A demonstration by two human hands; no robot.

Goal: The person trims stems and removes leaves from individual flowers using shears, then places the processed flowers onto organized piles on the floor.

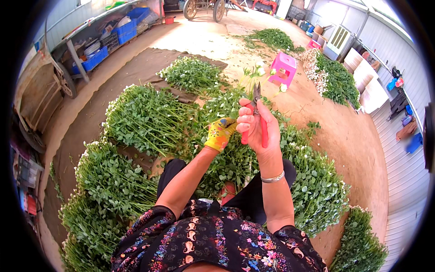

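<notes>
My right hand (258,122) is closed around red-handled pruning shears (257,93), their blades pointing up and away from me. Just left of it, my left hand (220,134), in a yellow patterned glove, is closed on leafy flower stems (233,102). White rose-like blooms (260,71) and buds top the stems beyond the shears. Where the stems pass through the glove is partly hidden by leaves and by my right hand. Below both hands, a heap of green cut stems (231,158) lies between my knees.
White-tipped flower bundles lie to my left (140,118) and right (317,195). A pink stool (283,68) stands ahead on the right. More cut flowers (335,79) lie beyond it. A dark cloth (90,113) covers floor at left, beside a cart (38,90) and a shelf with blue crates (126,31).
</notes>
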